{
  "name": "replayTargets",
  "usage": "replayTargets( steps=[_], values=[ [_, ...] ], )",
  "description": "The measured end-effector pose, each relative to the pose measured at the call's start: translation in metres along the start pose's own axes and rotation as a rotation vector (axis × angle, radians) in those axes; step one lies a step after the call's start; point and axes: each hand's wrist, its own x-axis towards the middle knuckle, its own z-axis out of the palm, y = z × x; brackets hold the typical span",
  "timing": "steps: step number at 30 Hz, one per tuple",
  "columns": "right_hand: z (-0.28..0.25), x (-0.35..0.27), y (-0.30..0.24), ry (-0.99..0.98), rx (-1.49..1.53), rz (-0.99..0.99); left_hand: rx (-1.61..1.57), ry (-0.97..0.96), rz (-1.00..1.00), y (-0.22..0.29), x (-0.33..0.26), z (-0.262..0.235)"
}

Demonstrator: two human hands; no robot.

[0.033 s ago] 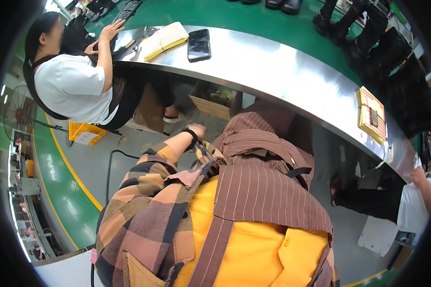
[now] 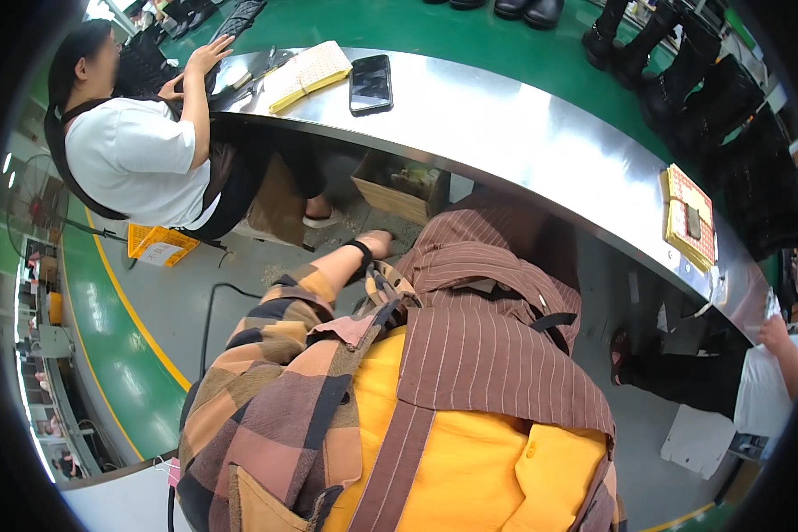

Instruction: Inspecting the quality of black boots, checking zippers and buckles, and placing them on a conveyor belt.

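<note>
One hand of the wearer is visible to us: the left hand (image 2: pixel 379 242), near the centre of the frame, just beside the brown striped apron (image 2: pixel 496 355). This apron is the thing nearest to it, and it covers the lap and the chest in the middle and lower part of the frame. We see nothing held, but the fingers are turned away and small, so we cannot tell if they are apart or together. The right hand is out of our view. We suppose that the left arm is low simply for resting beside the body.

Across the upper part of the frame curves the metal counter (image 2: pixel 523 133). On it we count two bundles of sheets with yellow edges, the left bundle (image 2: pixel 315 73) and the right bundle (image 2: pixel 680 199); each is bound, probably so that its sheets do not slip apart. One phone (image 2: pixel 370 84) lies flat beside the left bundle, perhaps to be picked up easily. One open cardboard box (image 2: pixel 388 191) stands below, maybe to save room above. We count also one yellow basket (image 2: pixel 186 251) at left and two co-workers, one upper left (image 2: pixel 133 160), one at the right edge (image 2: pixel 762 386).
</note>
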Motion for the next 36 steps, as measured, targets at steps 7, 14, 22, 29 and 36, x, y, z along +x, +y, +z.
replayTargets(
  steps=[7, 14, 22, 29, 36],
  values=[
    [0.001, -0.004, -0.007, 0.077, -0.103, -0.076, -0.270, -0.087, 0.038, 0.044, 0.026, 0.011],
    [0.008, 0.010, -0.040, 0.156, -0.208, -0.150, -0.220, -0.107, 0.007, 0.028, 0.039, 0.005],
    [0.017, 0.059, -0.121, 0.243, -0.317, -0.104, -0.231, -0.270, -0.024, 0.046, 0.088, -0.024],
    [-0.004, 0.113, -0.192, 0.191, -0.411, -0.037, -0.347, -0.381, -0.068, 0.100, 0.122, -0.062],
    [-0.013, 0.093, -0.166, 0.197, -0.420, -0.049, -0.337, -0.358, -0.008, 0.093, 0.096, -0.071]
  ],
)
